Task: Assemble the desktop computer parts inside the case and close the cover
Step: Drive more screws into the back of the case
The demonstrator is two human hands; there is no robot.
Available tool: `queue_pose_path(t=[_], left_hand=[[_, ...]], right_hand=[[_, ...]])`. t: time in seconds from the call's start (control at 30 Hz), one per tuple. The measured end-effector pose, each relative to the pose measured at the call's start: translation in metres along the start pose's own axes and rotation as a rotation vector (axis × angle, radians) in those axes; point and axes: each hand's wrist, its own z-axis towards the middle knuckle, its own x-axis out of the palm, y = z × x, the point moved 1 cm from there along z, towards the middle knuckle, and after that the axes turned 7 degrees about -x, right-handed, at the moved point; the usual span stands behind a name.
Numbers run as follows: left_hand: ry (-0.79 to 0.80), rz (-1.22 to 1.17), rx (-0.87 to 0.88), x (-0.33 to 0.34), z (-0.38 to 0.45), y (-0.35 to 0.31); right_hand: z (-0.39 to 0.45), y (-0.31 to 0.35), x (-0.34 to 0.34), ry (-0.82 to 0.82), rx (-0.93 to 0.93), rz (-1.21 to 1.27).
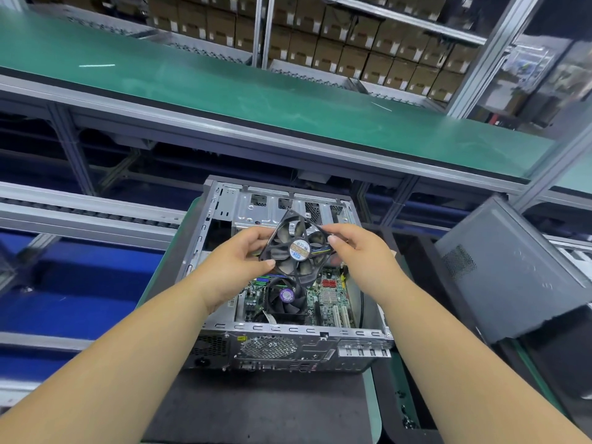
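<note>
An open desktop case (208,238) lies on its side on the workbench, its rear panel toward me. Inside it I see the green motherboard (330,299) and a black CPU cooler fan (285,299) with a purple label. Above the case I hold a dusty black case fan (296,248) with a round white label, tilted toward me. My left hand (243,254) grips its left edge and my right hand (355,248) pinches its right edge. Coloured wires run from the fan behind my right hand.
The grey side cover (512,270) leans at the right of the case. A dark mat (256,408) lies in front of the case. A green conveyor (224,88) runs across behind, with shelves of cardboard boxes (368,49) beyond. Roller rails (80,213) stand at left.
</note>
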Motion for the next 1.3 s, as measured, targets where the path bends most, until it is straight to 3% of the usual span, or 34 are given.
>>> queue_pose_path(t=[0.23, 0.57, 0.67, 0.77, 0.93, 1.03, 1.3], left_hand=[[0.071, -0.106, -0.019, -0.002, 0.0, 0.0], [0.052, -0.107, -0.046, -0.001, -0.001, -0.003], [0.108, -0.147, -0.072, 0.003, -0.005, -0.006], [0.074, -0.209, -0.144, 0.006, -0.007, -0.01], [0.019, -0.483, -0.384, 0.009, -0.007, -0.014], [-0.01, -0.585, -0.466, 0.013, -0.008, -0.015], [-0.004, -0.64, -0.471, 0.015, -0.015, -0.019]], right_hand=[[-0.005, -0.008, -0.005, -0.037, -0.015, -0.074], [-0.004, -0.006, -0.014, -0.031, -0.074, -0.019], [-0.005, -0.006, -0.015, -0.03, -0.089, -0.165], [-0.012, -0.001, -0.014, -0.04, -0.218, -0.405], [-0.028, 0.008, -0.001, 0.007, -0.53, -0.483], [-0.03, 0.004, 0.005, 0.065, -0.583, -0.502], [-0.029, 0.0, 0.006, -0.083, -0.652, -0.523]])
